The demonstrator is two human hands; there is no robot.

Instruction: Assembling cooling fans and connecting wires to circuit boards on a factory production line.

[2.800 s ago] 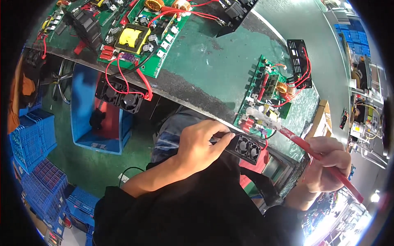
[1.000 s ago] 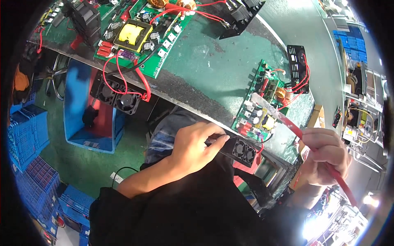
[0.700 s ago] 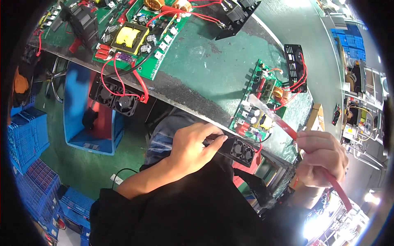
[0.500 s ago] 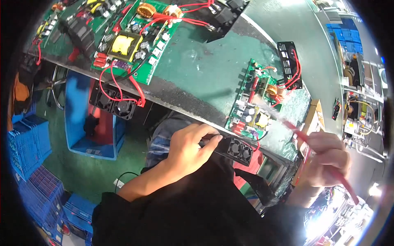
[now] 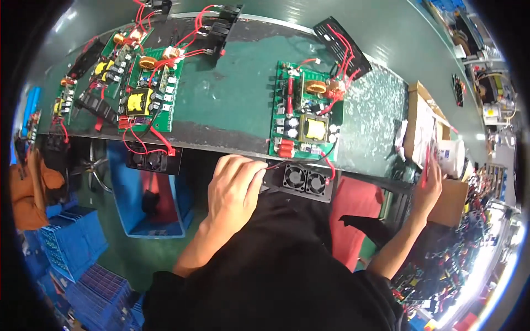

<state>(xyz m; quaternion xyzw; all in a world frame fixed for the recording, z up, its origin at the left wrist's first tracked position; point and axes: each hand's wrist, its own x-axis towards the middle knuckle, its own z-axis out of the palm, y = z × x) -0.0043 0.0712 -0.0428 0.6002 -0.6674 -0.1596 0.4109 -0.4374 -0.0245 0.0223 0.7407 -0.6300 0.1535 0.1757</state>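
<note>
My left hand (image 5: 232,190) is closed at the left end of a black panel with two small fans (image 5: 305,182). That panel hangs at the front edge of the bench, and thin wires run from it to a green circuit board (image 5: 294,132) above. The board carries a yellow-wrapped transformer, copper coils and red parts. Off to the right, my right hand (image 5: 429,190) grips a long red-handled tool (image 5: 425,171) beside a white tub (image 5: 451,157); the tool's tip is hard to make out. A slotted black panel (image 5: 342,48) on red wires lies behind the board.
More wired circuit boards (image 5: 152,94) stand on the bench's left side. A cardboard box (image 5: 422,118) sits at the right end. Below are a blue bin (image 5: 124,204), blue crates (image 5: 74,240) and a red seat (image 5: 356,215). Another person's arm (image 5: 36,185) shows at far left.
My right hand has moved away from above the board, rightward to the white tub, with the red-handled tool. The view has turned; my left hand stays at the fan panel.
</note>
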